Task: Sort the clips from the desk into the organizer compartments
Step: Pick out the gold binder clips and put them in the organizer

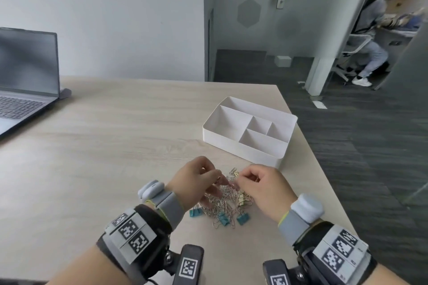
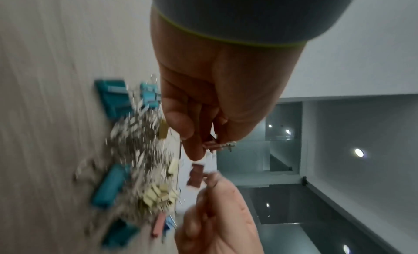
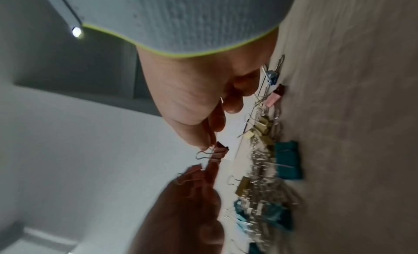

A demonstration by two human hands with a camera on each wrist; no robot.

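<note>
Clips (image 1: 225, 199) lie heaped on the desk (image 1: 129, 136) just short of the white organizer (image 1: 240, 148), so each hand, left hand (image 1: 199, 179) and right hand (image 1: 264, 188), pinches a small pink binder clip (image 3: 219, 152) above the pile, probably picking out one colour before loading a compartment.

Your left hand (image 1: 196, 179) and right hand (image 1: 259, 186) cover the far part of the clip pile (image 1: 225, 201), so you cannot see the clips under them from the head view. In the left wrist view the pile (image 2: 140, 150) is blurred, and you cannot count its paper clips. The laptop (image 1: 25, 81), far left of the pile, is cut off by the picture's edge.
</note>
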